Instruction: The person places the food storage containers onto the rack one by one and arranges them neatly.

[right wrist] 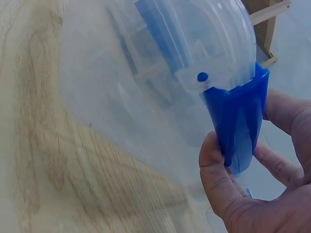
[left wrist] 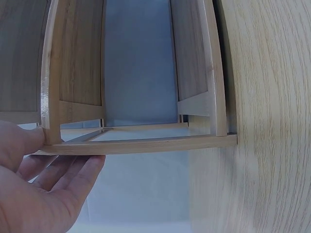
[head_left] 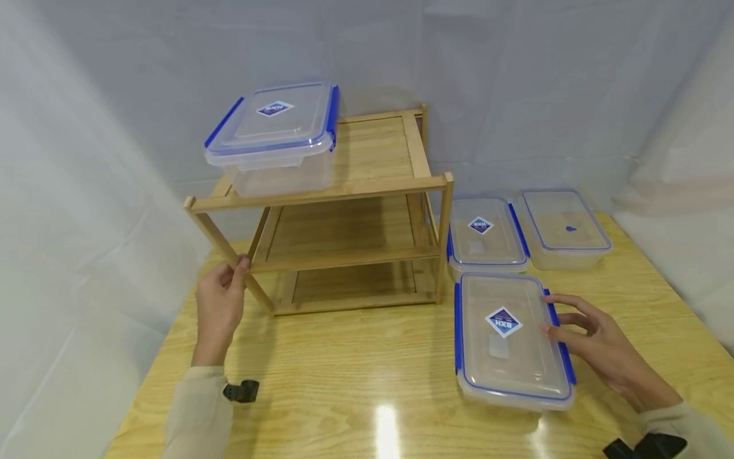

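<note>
My left hand (head_left: 220, 307) grips the left front post of a three-tier wooden shelf rack (head_left: 350, 257) near its middle shelf. In the left wrist view, thumb and fingers lie on opposite sides of that post (left wrist: 155, 144). On the right, my right hand (head_left: 609, 352) holds the right edge of a clear plastic food container (head_left: 516, 366) with a lidded top and a diamond label. The right wrist view shows its blue side clip (right wrist: 238, 114) between thumb and fingers, the clip hanging down along the container wall.
Another lidded container (head_left: 275, 137) sits on the rack's top tier, at its left. Two more stand behind the held one: a labelled container (head_left: 487, 245) beside the rack and an unlabelled one (head_left: 562, 223) farther right. White sheeting (head_left: 516, 83) surrounds the wooden table (head_left: 321, 382).
</note>
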Tool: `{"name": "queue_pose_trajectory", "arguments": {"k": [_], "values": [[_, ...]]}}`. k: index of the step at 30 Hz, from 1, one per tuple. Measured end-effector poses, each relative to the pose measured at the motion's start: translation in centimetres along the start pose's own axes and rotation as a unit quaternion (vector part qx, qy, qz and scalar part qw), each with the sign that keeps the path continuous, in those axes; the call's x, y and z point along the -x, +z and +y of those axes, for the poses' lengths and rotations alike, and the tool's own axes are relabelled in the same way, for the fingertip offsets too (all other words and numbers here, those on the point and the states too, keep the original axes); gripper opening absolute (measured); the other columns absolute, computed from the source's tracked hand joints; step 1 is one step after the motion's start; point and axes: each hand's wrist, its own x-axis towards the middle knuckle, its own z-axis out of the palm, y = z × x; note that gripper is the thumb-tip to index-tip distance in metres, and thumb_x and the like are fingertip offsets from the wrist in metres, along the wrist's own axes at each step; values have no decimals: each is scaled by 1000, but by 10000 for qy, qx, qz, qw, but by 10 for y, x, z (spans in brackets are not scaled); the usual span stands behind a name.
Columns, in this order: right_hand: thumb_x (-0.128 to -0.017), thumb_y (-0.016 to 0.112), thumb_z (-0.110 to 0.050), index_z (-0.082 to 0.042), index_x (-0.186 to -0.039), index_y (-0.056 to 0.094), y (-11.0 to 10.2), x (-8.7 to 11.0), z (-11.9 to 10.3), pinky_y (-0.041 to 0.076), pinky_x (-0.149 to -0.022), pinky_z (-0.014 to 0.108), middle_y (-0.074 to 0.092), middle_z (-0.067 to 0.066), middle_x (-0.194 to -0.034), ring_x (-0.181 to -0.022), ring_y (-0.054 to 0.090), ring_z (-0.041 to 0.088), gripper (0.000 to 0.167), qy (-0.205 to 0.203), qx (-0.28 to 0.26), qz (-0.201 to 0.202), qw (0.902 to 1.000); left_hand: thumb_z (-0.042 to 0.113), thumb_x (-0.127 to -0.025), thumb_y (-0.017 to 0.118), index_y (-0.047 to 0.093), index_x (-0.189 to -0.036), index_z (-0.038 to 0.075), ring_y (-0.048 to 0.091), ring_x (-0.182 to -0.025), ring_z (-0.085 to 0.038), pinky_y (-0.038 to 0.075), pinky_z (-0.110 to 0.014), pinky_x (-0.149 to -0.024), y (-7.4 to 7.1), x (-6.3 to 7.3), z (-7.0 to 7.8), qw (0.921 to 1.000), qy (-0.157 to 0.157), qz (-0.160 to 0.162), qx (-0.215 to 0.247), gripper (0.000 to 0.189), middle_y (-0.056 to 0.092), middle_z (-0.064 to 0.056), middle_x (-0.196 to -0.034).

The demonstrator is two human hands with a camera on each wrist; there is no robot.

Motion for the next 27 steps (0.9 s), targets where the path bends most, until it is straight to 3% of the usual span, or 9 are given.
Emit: {"name": "queue_pose_trajectory", "arguments": {"k": [12,20,27], "values": [[-100,60,2,-23,-142,56,-6,9,-8,64,-78,36,65,-1,-116,-101,66,13,49,-195,-1035,-226,9942,38,-107,52,64,-134,2,63,-121,-30,55,-44,-101,1,0,-1,10000,50,32,24,47,68,-18,-126],[-102,56,2,-25,-145,53,-15,9,-24,65,-78,38,68,-1,-117,-100,69,16,51,-144,-1282,-365,9910,36,-107,51,64,-134,2,64,-120,-29,57,-39,-99,1,0,-1,9999,120,25,55,45,68,-17,-126],[-104,51,5,-22,-148,49,-24,6,-41,65,-75,41,70,3,-118,-99,71,20,52,-415,-1578,-495,9853,36,-107,51,65,-133,2,65,-118,-29,58,-35,-96,1,-1,-2,9998,195,57,-16,45,69,-17,-124]]}}
